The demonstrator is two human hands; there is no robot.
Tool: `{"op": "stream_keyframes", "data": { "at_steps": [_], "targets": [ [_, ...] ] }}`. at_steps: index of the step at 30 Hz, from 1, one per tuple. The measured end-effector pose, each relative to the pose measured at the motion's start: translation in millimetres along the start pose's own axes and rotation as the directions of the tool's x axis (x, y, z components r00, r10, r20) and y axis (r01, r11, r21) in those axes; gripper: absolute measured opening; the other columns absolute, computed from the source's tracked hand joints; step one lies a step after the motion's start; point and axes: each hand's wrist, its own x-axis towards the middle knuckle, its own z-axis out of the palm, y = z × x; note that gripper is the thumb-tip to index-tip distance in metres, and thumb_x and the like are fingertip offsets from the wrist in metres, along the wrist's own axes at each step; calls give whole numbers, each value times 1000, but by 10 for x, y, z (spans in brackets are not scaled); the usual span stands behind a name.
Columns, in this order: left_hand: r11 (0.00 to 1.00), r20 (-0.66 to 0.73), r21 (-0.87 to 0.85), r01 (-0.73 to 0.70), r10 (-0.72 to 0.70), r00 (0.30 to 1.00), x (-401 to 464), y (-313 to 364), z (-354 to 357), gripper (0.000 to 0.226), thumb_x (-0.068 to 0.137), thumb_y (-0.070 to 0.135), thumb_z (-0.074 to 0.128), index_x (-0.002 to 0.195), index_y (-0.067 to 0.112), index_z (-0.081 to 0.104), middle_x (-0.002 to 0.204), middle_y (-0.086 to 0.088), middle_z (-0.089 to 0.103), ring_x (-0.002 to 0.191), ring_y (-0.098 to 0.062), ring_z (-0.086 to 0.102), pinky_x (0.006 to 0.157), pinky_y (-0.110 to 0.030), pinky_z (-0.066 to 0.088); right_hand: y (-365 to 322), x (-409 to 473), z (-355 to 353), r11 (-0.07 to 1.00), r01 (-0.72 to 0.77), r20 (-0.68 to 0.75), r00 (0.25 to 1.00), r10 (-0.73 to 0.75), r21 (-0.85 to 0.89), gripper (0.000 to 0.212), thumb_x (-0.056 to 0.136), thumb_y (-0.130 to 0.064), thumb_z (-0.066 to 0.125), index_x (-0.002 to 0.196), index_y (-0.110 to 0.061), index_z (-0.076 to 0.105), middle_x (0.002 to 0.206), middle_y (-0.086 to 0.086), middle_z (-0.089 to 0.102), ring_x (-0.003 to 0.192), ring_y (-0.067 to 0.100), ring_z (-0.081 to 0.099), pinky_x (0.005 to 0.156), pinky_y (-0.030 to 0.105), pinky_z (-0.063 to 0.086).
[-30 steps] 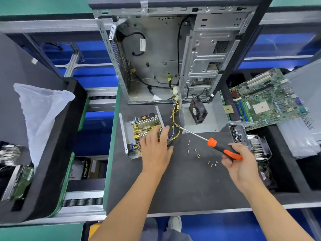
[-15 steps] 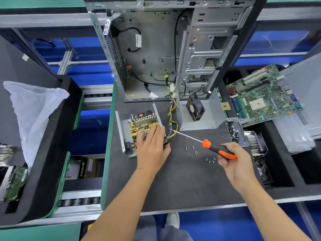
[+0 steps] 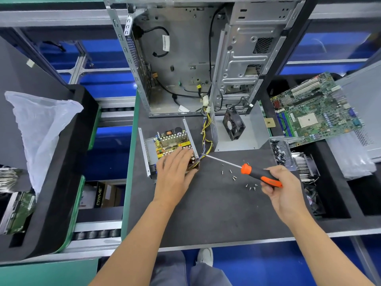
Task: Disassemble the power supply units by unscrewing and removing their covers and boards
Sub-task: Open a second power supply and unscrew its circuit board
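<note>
An opened power supply unit (image 3: pixel 153 149) lies on the dark mat, its yellow board (image 3: pixel 171 142) exposed in the metal tray. My left hand (image 3: pixel 175 172) rests flat on the board's near part with straight fingers. My right hand (image 3: pixel 282 193) grips the orange-and-black screwdriver (image 3: pixel 257 174), whose tip touches the unit's right wall by the yellow wire bundle (image 3: pixel 206 133). The removed grey cover (image 3: pixel 251 129) with its black fan (image 3: pixel 234 124) stands behind. Several loose screws (image 3: pixel 234 176) lie on the mat.
An empty computer case (image 3: pixel 195 58) stands at the back. A green motherboard (image 3: pixel 313 110) leans at the right above a clear box of screws (image 3: pixel 279 151) and a heatsink (image 3: pixel 305 166). A white plastic bag (image 3: pixel 41 131) sits at left.
The scene has shifted slightly in view. My left hand has slid a little forward onto the board. The screwdriver stays pointed at the unit's right wall.
</note>
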Motion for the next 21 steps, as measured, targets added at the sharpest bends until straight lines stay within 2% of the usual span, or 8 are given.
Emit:
{"op": "stream_keyframes", "data": {
  "at_steps": [3,5,7,8,10,14,17,21],
  "targets": [
    [988,-32,55,145,-143,989,-135,0,-17,35,81,32,82,107,15,65,106,-6,63,100,-27,51,81,-37,37,-96,-53,-16,938,137,50,991,-127,-320,17,78,-29,59,66,-16,60,64,9,51,60,19,44,52,27,37],
    [980,-5,100,172,-172,985,-199,26,0,31,80,32,84,97,14,67,92,-5,60,87,-25,49,72,-36,35,-182,-104,26,809,241,99,970,-223,-537,14,78,-33,59,70,-23,63,67,11,53,60,17,42,57,28,38],
    [978,14,116,176,-179,984,-220,66,27,29,81,32,83,97,13,69,88,-5,60,81,-26,52,70,-37,37,-287,-177,123,673,354,180,931,-317,-649,9,80,-34,61,72,-30,63,62,-1,57,54,10,44,54,19,38],
    [976,9,124,181,-184,983,-214,83,41,29,82,34,81,98,13,69,88,-5,61,80,-27,53,69,-37,39,-334,-220,188,614,410,233,907,-350,-675,7,81,-32,63,73,-32,62,61,-7,60,55,9,49,53,15,38],
    [964,-16,159,211,-211,977,-176,108,69,28,83,36,79,97,13,71,87,-5,62,79,-29,54,66,-39,40,-392,-299,329,493,498,331,859,-390,-713,7,81,-28,68,78,-29,62,62,-9,63,61,10,58,56,15,42],
    [953,-77,209,218,-207,975,-107,121,110,23,84,36,76,89,14,72,80,-5,60,72,-30,53,61,-40,37,-382,-396,568,240,594,442,762,-473,-768,16,76,-33,66,81,-19,62,71,-10,60,66,11,56,62,21,43],
    [961,-97,198,193,-177,979,-78,116,123,17,83,31,75,86,14,73,77,-2,61,70,-28,51,62,-39,35,-325,-414,666,144,644,491,692,-529,-752,20,77,-33,65,83,-14,62,75,-4,61,66,16,56,62,28,46],
    [965,-98,159,208,-194,976,-54,153,153,11,82,24,73,82,13,73,74,-1,62,70,-28,52,63,-39,34,-283,-422,731,54,678,532,621,-575,-733,26,81,-37,60,83,-11,63,76,-1,60,65,20,57,60,30,48]
  ]
}}
